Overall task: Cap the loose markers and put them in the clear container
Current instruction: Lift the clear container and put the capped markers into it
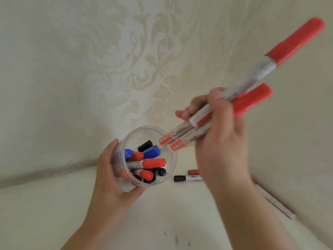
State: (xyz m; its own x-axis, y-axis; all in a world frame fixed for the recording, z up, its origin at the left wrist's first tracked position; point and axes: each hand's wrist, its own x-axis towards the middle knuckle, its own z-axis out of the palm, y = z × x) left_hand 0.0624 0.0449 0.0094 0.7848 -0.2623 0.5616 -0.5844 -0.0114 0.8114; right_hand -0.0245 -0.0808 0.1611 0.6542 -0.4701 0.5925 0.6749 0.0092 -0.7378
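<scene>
Markers point(239, 103), red-capped, bunched in right hand point(221, 141), fingers clamped round them, butt ends aimed past fingertips into clear container point(171, 159), steadied by left hand point(111, 170) wrapped round its wall.

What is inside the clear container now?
The clear container holds capped markers: red, blue and black caps show. Their lower bodies and the bottom are hidden by the left hand.

We count one clear round plastic container point(126, 139), two white red-capped markers point(252, 101) raised beside it, and one black-capped white marker point(187, 178) lying apart.
</scene>
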